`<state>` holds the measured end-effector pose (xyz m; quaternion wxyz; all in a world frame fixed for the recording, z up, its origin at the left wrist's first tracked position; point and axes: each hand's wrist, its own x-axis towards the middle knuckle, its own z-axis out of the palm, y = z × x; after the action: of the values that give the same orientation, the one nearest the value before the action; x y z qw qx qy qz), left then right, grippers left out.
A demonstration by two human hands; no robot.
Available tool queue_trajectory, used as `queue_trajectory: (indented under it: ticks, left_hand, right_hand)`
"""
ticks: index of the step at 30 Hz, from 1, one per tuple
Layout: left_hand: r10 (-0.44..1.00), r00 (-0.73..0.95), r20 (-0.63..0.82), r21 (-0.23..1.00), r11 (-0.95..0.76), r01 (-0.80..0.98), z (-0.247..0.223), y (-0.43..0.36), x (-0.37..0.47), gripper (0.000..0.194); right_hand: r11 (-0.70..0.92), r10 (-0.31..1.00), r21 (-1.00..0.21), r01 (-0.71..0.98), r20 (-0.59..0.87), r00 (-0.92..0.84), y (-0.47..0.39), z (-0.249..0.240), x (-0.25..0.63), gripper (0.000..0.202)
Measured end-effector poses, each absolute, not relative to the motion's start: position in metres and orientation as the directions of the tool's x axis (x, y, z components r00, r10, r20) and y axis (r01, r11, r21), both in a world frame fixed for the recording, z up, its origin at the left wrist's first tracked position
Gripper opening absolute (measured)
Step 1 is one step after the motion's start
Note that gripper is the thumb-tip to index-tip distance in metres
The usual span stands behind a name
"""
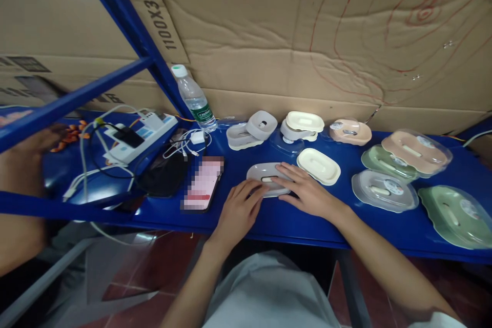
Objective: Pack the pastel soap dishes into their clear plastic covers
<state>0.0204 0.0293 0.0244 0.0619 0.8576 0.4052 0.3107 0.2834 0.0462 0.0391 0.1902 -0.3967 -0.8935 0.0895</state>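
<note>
A shallow grey oval dish [265, 169] that looks like a soap dish lies on the blue table in front of me, with a small cream strip [266, 179] at its middle. My left hand [243, 206] is closed on its near left side, fingertips bent over the rim close to the strip. Gripping the right side is my right hand [307, 190], with its index finger reaching to the strip and its thumb at the near rim. Just beyond my right hand rests a cream oval tray [319, 165]. My fingers hide parts of the grey dish.
Covered dishes in grey [384, 192], green [449, 215] and pink [417, 151] stand at the right. More dish parts [262, 125] line the cardboard. Leftward are a phone [203, 183], a water bottle [194, 100], a power strip [140, 138] and another person's arm [23, 195].
</note>
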Motion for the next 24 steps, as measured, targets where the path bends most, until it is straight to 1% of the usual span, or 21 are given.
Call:
queue_trajectory:
  ticks: [5,8,10,13,14,16,18,20,22,24]
  left_hand:
    - [0.736,0.478,0.479,0.381,-0.665,0.642,0.024,0.025,0.023,0.028]
    - [0.720,0.471,0.510,0.374,-0.679,0.632,0.029,0.028,0.020,0.024]
    - [0.699,0.461,0.547,0.342,-0.689,0.640,0.042,0.041,0.016,0.026]
    - [0.701,0.430,0.569,0.286,-0.659,0.696,0.076,0.077,0.017,0.033]
    - [0.731,0.418,0.540,0.266,-0.619,0.739,0.087,0.092,0.021,0.037]
    - [0.812,0.400,0.424,0.193,-0.513,0.837,0.105,0.122,0.032,0.047]
    - [0.838,0.379,0.391,0.172,-0.471,0.865,0.110,0.146,0.046,0.059]
    - [0.856,0.369,0.363,0.165,-0.449,0.878,0.104,0.163,0.060,0.068]
    - [0.872,0.346,0.347,0.170,-0.421,0.891,0.093,0.174,0.069,0.068]
    - [0.882,0.312,0.353,0.184,-0.393,0.901,0.085,0.182,0.072,0.056]
  right_hand:
    - [0.661,0.750,-0.321,0.678,0.271,-0.603,0.046,0.040,0.283,0.051]
    - [0.660,0.751,-0.314,0.683,0.277,-0.599,0.047,0.040,0.282,0.050]
    - [0.663,0.749,-0.311,0.682,0.288,-0.597,0.047,0.040,0.281,0.050]
    - [0.664,0.747,-0.316,0.678,0.310,-0.588,0.047,0.041,0.281,0.047]
    - [0.663,0.748,-0.318,0.678,0.319,-0.582,0.047,0.042,0.280,0.045]
    - [0.664,0.747,-0.321,0.675,0.335,-0.575,0.046,0.044,0.280,0.043]
    - [0.674,0.737,-0.319,0.667,0.350,-0.578,0.046,0.045,0.279,0.042]
    - [0.684,0.728,-0.316,0.658,0.360,-0.584,0.045,0.046,0.279,0.043]
    - [0.687,0.724,-0.313,0.656,0.366,-0.584,0.045,0.046,0.278,0.042]
    - [0.690,0.721,-0.306,0.656,0.372,-0.585,0.044,0.045,0.278,0.040]
